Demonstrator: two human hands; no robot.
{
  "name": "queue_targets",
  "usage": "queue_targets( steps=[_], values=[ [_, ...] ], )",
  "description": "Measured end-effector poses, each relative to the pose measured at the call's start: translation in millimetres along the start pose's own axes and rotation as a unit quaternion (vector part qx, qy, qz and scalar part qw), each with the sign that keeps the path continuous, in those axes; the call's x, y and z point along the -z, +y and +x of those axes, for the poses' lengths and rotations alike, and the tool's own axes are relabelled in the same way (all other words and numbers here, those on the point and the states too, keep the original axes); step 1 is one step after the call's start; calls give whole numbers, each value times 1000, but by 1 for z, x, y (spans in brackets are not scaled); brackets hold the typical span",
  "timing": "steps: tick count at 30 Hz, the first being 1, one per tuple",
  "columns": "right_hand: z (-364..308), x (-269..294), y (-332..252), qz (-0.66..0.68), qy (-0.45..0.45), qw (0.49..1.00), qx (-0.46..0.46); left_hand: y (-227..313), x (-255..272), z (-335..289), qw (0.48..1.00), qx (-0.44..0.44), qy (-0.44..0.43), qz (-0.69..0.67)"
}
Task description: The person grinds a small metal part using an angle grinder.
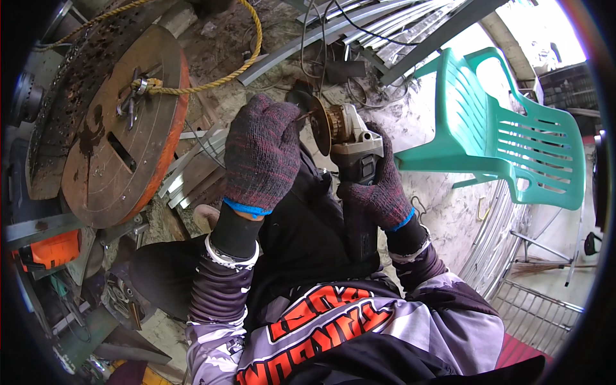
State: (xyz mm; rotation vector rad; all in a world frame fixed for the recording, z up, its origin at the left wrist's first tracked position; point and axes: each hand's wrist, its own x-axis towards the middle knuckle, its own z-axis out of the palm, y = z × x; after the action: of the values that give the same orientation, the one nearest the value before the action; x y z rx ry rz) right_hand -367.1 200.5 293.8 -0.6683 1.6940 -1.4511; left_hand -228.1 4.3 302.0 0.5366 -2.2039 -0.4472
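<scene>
My right hand [384, 192], in a dark knitted glove with a blue cuff, is wrapped round the body of an angle grinder [359, 154]. The grinder is held up above my lap, with its worn brown disc [319, 126] facing left. Close to that disc is my left hand [264, 151], in a matching glove, its fingers curled shut. A thin brownish piece seems to show between the left fingertips and the disc, but I cannot make out what it is. The glove hides the rest of it.
At left stands a large round wooden disc [96, 154] with a yellow rope [212, 85] tied to its centre. A green plastic chair [475, 128] lies tipped at right. Metal bars [410, 32] and cables are at the back, an orange tool [54, 250] at lower left.
</scene>
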Motion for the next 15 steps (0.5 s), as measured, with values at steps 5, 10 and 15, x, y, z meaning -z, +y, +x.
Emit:
queue_targets(
  steps=[5,10,15],
  values=[
    [0,0,-1,13,-5,1000,-6,0,1,1,1000,0,-2,-5],
    [0,0,0,3,-5,1000,-5,-1,0,1,1000,-10,8,-3],
    [0,0,-2,-7,-3,1000,-7,-2,0,1,1000,-5,3,-8]
  ],
)
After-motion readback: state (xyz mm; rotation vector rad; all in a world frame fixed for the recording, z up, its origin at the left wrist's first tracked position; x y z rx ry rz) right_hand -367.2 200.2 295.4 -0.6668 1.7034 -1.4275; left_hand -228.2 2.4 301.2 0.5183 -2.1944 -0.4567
